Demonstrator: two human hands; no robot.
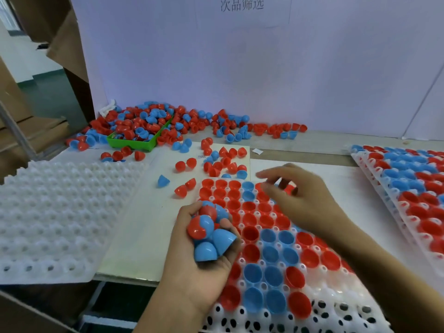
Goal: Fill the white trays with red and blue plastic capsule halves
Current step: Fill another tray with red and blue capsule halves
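Note:
A white tray (319,311) lies in front of me, most of its cups filled with red and blue capsule halves. My left hand (192,267) hovers at the tray's left edge and grips a bunch of red and blue capsule halves (209,234). My right hand (300,195) reaches over the tray's far rows, blurred, its fingers curled round a red capsule half (289,187). Loose capsule halves (216,162) lie scattered just beyond the tray. A big heap of capsule halves (168,123) sits by the back wall.
A green bin (134,143) sits in the heap at back left. An empty white tray (62,212) lies on the left. A stack of filled trays (408,188) stands at the right. A white backboard closes off the rear; cardboard boxes stand far left.

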